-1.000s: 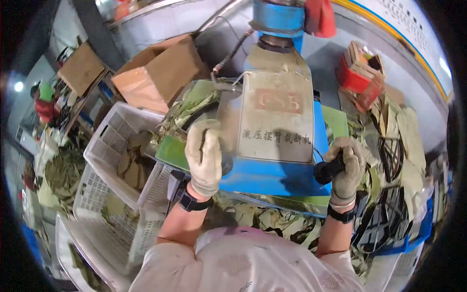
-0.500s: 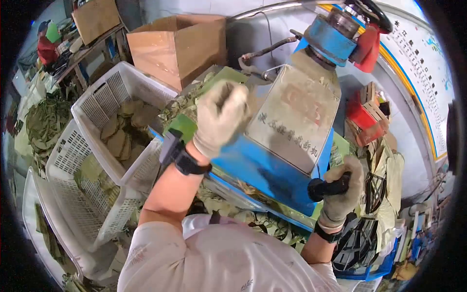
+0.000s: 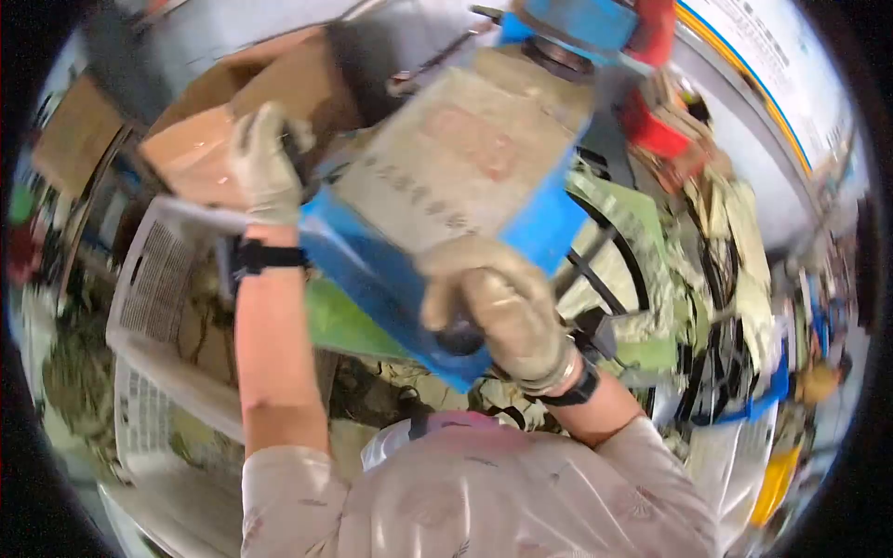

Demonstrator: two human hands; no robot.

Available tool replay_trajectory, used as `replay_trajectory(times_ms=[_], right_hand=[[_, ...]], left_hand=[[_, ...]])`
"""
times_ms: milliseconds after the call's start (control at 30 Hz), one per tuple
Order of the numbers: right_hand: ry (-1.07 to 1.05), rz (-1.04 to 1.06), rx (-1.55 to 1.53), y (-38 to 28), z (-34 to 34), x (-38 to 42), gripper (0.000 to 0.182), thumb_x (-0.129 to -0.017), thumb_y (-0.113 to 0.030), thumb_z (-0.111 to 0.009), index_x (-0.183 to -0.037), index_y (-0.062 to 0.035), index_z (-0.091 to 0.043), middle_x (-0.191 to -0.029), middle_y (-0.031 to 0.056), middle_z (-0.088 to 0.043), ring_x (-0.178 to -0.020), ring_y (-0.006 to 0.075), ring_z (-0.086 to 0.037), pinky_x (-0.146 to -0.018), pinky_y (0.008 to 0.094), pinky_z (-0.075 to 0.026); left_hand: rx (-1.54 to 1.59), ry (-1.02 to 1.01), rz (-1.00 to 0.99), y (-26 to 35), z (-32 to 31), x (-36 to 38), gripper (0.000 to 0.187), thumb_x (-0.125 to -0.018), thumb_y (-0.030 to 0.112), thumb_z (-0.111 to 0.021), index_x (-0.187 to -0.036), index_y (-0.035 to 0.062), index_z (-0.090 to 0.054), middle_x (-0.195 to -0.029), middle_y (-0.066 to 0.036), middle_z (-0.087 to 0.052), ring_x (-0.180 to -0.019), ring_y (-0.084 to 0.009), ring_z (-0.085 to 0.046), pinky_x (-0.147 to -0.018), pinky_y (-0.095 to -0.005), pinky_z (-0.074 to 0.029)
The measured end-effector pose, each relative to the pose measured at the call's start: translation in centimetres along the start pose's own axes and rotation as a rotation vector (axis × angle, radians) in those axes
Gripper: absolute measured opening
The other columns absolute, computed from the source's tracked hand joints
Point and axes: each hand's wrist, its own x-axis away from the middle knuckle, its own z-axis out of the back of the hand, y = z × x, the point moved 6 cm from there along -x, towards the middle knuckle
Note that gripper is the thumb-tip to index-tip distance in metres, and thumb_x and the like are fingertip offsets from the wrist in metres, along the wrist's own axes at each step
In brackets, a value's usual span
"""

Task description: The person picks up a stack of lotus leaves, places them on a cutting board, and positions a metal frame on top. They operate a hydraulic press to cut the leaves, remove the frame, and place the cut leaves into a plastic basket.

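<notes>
The view is blurred by head motion. A blue machine [image 3: 391, 270] with a worn metal plate [image 3: 456, 158] bearing red and black characters fills the middle. My right hand [image 3: 498, 302], in a dirty work glove, is closed around a black knob [image 3: 460, 339] at the machine's front edge. My left hand [image 3: 265, 163], also gloved, is raised at the machine's left side with fingers curled; whether it holds anything cannot be told. Green sheet material [image 3: 349, 321] lies on the machine bed under my left arm.
White perforated plastic baskets [image 3: 153, 279] with tan cut pieces stand at the left. An open cardboard box [image 3: 233, 121] sits behind them. Green and yellowish scraps with black straps [image 3: 716, 279] pile up on the right, near a red crate [image 3: 656, 130].
The head turned and the view swung right, now blurred. My right hand kept its grip on the black knob. My left hand rose and moved left, away from the machine's plate.
</notes>
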Motion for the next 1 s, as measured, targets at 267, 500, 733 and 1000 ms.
replay_trajectory(times_ms=[267, 500, 733, 1000], right_hand=[[0.063, 0.045, -0.059, 2.4, -1.6, -1.3, 0.041, -0.11, -0.027, -0.039, -0.124, 0.0063, -0.058, -0.094, 0.0113, -0.065, -0.08, 0.0175, -0.063, -0.071, 0.0317, -0.05], [0.05, 0.001, 0.0, 2.1, -1.3, -0.5, 0.038, -0.109, -0.027, -0.042, -0.126, 0.0045, -0.057, -0.094, 0.0118, -0.065, -0.083, 0.0187, -0.062, -0.075, 0.0309, -0.05], [0.129, 0.002, 0.92, -1.6, 6.9, 6.4, 0.064, -0.088, -0.045, -0.07, -0.128, 0.0033, -0.058, -0.12, 0.0244, -0.063, -0.112, 0.0404, -0.062, -0.097, 0.046, -0.049], [-0.006, -0.256, 1.454, 3.0, 7.9, 16.4, 0.076, -0.071, -0.046, -0.079, -0.134, -0.011, -0.056, -0.134, 0.0129, -0.057, -0.131, 0.0344, -0.051, -0.109, 0.0554, -0.038]], left_hand=[[0.102, 0.038, 0.243, -5.9, 2.5, -1.5, 0.023, -0.102, 0.021, -0.053, -0.103, 0.002, -0.065, -0.093, -0.01, -0.064, -0.072, -0.0181, -0.061, -0.065, -0.03, -0.052], [-0.377, 0.145, -0.083, -4.7, 2.4, -0.7, 0.056, -0.109, 0.045, -0.037, -0.121, -0.0047, -0.059, -0.111, -0.015, -0.061, -0.082, -0.0226, -0.061, -0.072, -0.0364, -0.055], [-0.064, 0.122, 0.334, -3.8, 0.7, -2.1, 0.068, -0.098, 0.067, -0.037, -0.091, 0.0042, -0.062, -0.071, -0.007, -0.058, -0.063, -0.02, -0.053, -0.059, -0.0347, -0.046], [-0.22, 0.18, 0.395, -12.0, 2.5, -13.5, 0.077, -0.096, 0.072, -0.043, -0.102, -0.0003, -0.067, -0.089, -0.01, -0.066, -0.076, -0.0233, -0.063, -0.07, -0.0391, -0.052]])
